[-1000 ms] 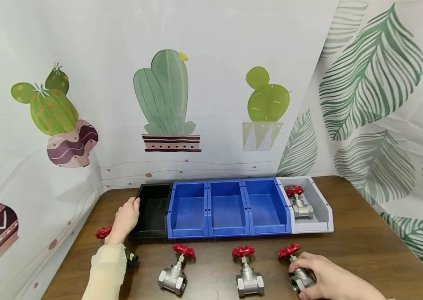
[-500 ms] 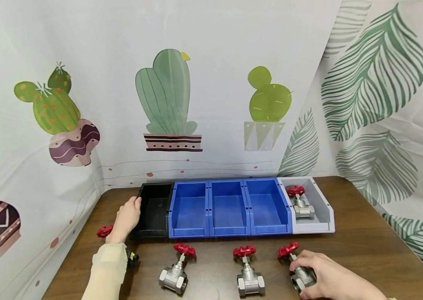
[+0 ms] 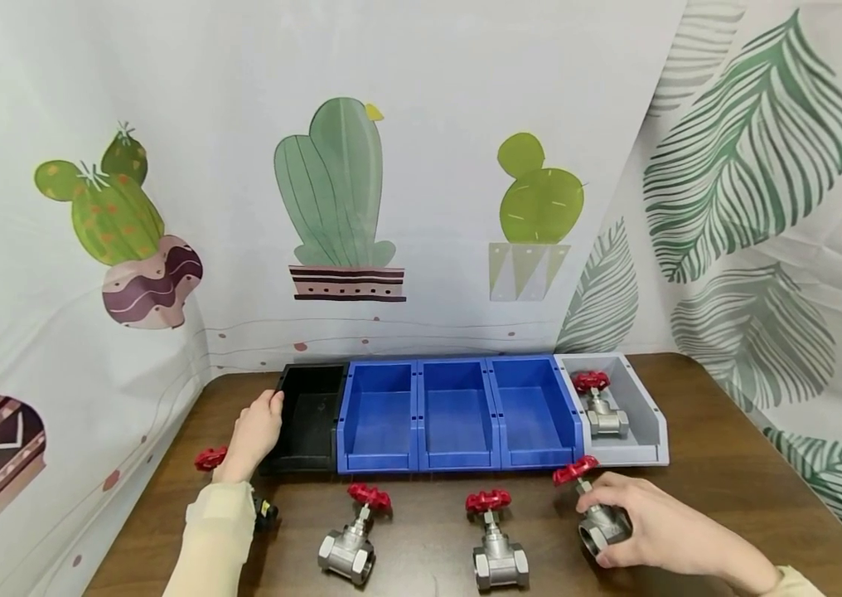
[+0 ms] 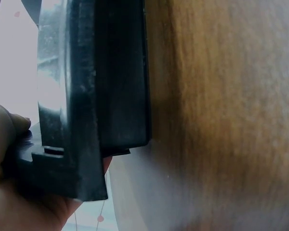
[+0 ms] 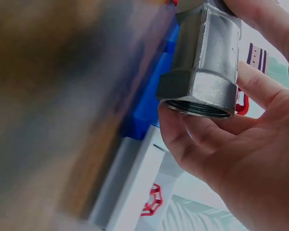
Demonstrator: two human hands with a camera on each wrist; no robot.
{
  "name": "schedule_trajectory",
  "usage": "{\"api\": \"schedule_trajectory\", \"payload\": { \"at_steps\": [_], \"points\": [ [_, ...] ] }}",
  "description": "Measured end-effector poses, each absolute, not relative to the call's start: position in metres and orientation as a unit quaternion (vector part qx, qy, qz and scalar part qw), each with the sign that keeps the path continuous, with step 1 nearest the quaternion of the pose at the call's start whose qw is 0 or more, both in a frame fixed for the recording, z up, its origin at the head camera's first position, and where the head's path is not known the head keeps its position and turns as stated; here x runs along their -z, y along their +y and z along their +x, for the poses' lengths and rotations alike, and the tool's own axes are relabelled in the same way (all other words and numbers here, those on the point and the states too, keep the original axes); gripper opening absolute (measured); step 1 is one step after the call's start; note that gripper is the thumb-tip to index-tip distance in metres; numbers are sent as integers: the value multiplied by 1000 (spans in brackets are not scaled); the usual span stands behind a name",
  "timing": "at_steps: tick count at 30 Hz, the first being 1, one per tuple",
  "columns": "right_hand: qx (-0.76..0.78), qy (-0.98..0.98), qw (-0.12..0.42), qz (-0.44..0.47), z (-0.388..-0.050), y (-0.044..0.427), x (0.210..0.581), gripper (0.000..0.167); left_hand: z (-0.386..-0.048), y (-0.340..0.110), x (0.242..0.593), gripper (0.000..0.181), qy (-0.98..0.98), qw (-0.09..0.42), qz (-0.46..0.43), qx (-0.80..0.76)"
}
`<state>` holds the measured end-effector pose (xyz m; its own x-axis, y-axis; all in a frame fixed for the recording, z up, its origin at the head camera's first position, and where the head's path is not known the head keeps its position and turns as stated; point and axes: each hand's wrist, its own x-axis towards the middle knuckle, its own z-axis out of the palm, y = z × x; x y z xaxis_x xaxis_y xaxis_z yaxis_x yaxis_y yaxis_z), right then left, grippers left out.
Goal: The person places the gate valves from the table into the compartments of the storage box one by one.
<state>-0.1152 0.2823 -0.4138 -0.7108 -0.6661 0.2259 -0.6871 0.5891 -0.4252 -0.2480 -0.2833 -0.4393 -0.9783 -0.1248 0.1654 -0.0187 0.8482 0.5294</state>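
My left hand (image 3: 253,435) grips the left wall of the black bin (image 3: 309,427); in the left wrist view its thumb and fingers lie on either side of the bin's edge (image 4: 67,159). At the right, my right hand (image 3: 652,522) holds a steel gate valve (image 3: 603,528) by its body, thumb and fingers on opposite sides. That valve's red handwheel (image 3: 575,470) points up and away, and its threaded opening shows in the right wrist view, where the valve body (image 5: 202,62) is off the table. Another valve (image 3: 605,417) lies in the grey bin (image 3: 648,454).
Three blue bins (image 3: 458,460) stand in a row between the black and grey ones. Two more gate valves, one left (image 3: 347,554) and one right (image 3: 500,566), lie in front. A red handwheel (image 3: 210,458) and a black-and-yellow part (image 3: 266,514) show beside my left forearm, partly hidden.
My right hand has raised the gate valve slightly off the table and away from me. The left hand stays on the black bin. The head view has shifted a little.
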Motion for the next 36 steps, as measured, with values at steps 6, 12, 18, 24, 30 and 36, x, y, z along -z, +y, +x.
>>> {"api": "schedule_trajectory", "payload": {
  "at_steps": [6, 12, 18, 24, 30, 36],
  "points": [
    [-218, -895, 37, 387, -127, 278, 395, 46, -247, -282, 438, 40, -955, 103, 37, 276],
    [-216, -901, 33, 374, -143, 268, 374, 45, -247, -280, 437, 36, -955, 103, 38, 276],
    [-216, -908, 40, 357, -164, 256, 363, 46, -250, -279, 436, 38, -955, 101, 32, 276],
    [-250, -901, 4, 354, -189, 248, 363, 44, -250, -280, 437, 38, -955, 100, 38, 277],
    [-244, -911, 6, 333, -209, 242, 372, 45, -248, -280, 435, 41, -958, 86, 32, 271],
    [-239, -925, -25, 295, -224, 232, 378, 49, -246, -281, 434, 43, -960, 77, 36, 268]
  ]
}}
